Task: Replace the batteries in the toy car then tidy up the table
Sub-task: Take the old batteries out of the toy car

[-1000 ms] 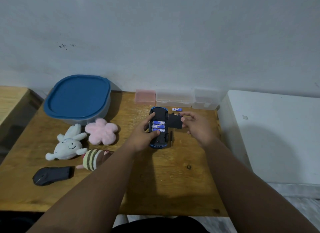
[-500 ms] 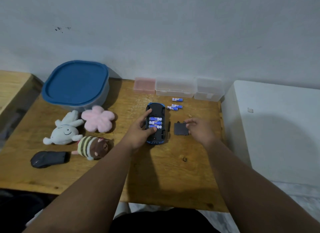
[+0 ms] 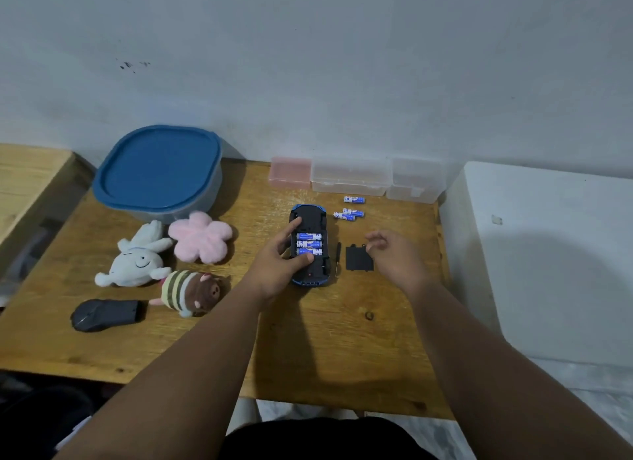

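Note:
The blue toy car lies upside down on the wooden table, its battery bay open with three blue batteries in it. My left hand grips the car from the left, thumb on its near part and forefinger on its far part. The black battery cover lies flat to the right of the car. Just above the cover's right edge hovers my right hand, empty, with fingers loosely curled. A small screwdriver lies between car and cover. Three loose batteries lie behind.
A blue-lidded tub stands at the back left. In front of it lie a white plush, a pink flower plush, a striped plush and a black mouse. Small plastic boxes line the wall. A white surface adjoins on the right.
My right hand carried the black cover off the car, laid it on the table to the right and let go. My left hand stayed on the car.

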